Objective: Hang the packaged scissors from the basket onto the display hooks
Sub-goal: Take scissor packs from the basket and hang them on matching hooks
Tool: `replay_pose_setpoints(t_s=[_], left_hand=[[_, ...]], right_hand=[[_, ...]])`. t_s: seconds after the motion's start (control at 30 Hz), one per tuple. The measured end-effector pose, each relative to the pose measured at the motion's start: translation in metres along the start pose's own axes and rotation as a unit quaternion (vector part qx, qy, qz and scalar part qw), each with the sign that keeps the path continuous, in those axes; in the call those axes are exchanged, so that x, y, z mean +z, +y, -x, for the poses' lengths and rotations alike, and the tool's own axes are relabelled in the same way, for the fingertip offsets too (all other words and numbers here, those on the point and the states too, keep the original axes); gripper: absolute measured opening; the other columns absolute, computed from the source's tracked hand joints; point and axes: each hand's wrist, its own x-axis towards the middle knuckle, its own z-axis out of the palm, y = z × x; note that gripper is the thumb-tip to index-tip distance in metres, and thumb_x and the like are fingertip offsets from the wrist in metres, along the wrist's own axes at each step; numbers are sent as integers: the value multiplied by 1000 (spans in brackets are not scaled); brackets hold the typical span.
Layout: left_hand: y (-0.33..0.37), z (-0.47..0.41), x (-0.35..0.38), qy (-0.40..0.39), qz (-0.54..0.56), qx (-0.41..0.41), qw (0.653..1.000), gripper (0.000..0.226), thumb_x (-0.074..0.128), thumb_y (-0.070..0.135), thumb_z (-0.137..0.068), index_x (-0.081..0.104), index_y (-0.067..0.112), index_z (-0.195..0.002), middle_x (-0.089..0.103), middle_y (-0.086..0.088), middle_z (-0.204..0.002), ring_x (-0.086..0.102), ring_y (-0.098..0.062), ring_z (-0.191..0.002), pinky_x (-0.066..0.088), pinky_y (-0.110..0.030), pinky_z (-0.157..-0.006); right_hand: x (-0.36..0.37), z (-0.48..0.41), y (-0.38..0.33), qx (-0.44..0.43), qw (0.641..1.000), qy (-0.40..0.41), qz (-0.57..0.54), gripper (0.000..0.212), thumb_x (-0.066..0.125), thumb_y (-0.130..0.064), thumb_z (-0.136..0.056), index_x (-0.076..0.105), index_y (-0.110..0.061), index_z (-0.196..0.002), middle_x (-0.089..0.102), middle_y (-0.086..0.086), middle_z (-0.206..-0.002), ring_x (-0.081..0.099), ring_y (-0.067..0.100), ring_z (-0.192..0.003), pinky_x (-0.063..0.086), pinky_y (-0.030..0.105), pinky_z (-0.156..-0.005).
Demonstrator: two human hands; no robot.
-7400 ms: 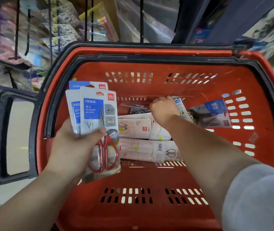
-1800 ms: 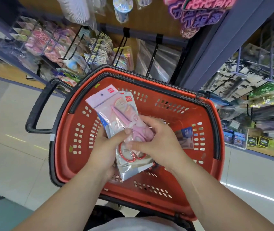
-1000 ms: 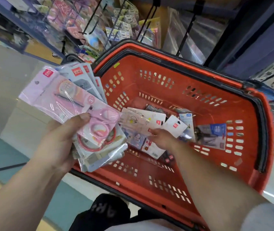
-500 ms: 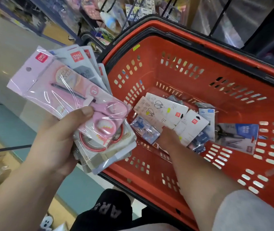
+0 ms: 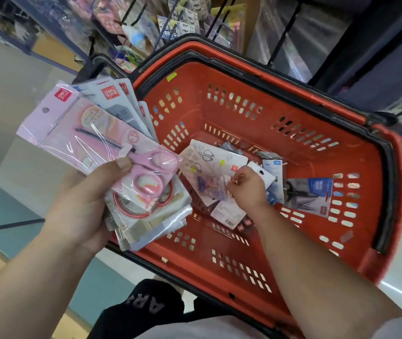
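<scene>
Your left hand (image 5: 80,204) sits at about eight o'clock in the view, just outside the near-left rim of the red basket (image 5: 293,123); its fingers wrap behind a fanned stack of packaged scissors (image 5: 146,223) and the thumb presses across the front. On top lies a pink scissors pack (image 5: 97,140), its hang-hole end aimed towards ten o'clock; beneath it red-handled scissors (image 5: 127,209) show through clear film; more card headers (image 5: 110,94) with red brand tags fan out towards eleven o'clock.

Your right hand (image 5: 247,189) reaches down into the basket near the middle of the view; its fingers are curled, and they appear to pinch the edge of a clear packet (image 5: 209,189) holding bluish scissors, though the grip is small and partly hidden. That packet lies on a loose heap on the basket floor; white card packs (image 5: 216,159) overlap at twelve o'clock from the hand; a blue-labelled pack (image 5: 310,192) lies flat at three o'clock from it, close to the slotted side wall.

Beyond the far rim, towards twelve o'clock, black display hooks (image 5: 283,34) jut from the shelving with blurred goods hanging on them; a dark-clothed knee (image 5: 151,307) shows at six o'clock; pale floor (image 5: 4,99) fills nine o'clock.
</scene>
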Motion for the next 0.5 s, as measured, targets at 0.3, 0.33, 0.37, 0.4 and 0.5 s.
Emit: replay_pose_setpoints(t_s=[0.3,0.33,0.37,0.4,0.5], left_hand=[[23,14,6,-56,104,-39,992,40,73,19,-80,75,14,-120,79,-12,-105,78,-26,-81,66,-40,-70],[30,15,3,-62,112,-34,991,35,74,20,-79,79,17,-114,79,-12,-106,78,-27,-85,65,-43,-74],[39,18,2,-71,123,-27,989,31,74,20,-80,80,18,-110,79,-11,-104,78,-26,-85,65,-43,-74],[47,19,0,-79,135,-20,988,33,74,20,-81,79,16,-113,79,-11,-104,78,-26,-86,66,-44,-76],[76,24,-7,-96,165,5,982,49,71,21,-85,69,10,-133,77,-11,-111,77,-27,-92,65,-47,-82]], right_hand=[[-106,90,-97,-147,983,33,-106,33,70,-1,-95,72,-25,-119,77,0,-92,70,6,-76,53,24,-67],[-116,102,-108,-165,981,37,-99,22,72,-5,-96,77,-23,-106,79,0,-89,72,7,-75,54,27,-69],[-125,113,-120,-180,978,44,-91,14,74,-9,-95,80,-22,-95,79,0,-86,72,11,-76,55,31,-71],[-132,124,-132,-192,976,51,-89,12,75,-13,-95,80,-21,-87,79,1,-83,72,14,-76,54,32,-72],[-145,152,-167,-221,969,76,-85,16,77,-20,-95,78,-26,-80,76,-9,-79,66,11,-70,50,28,-67]])
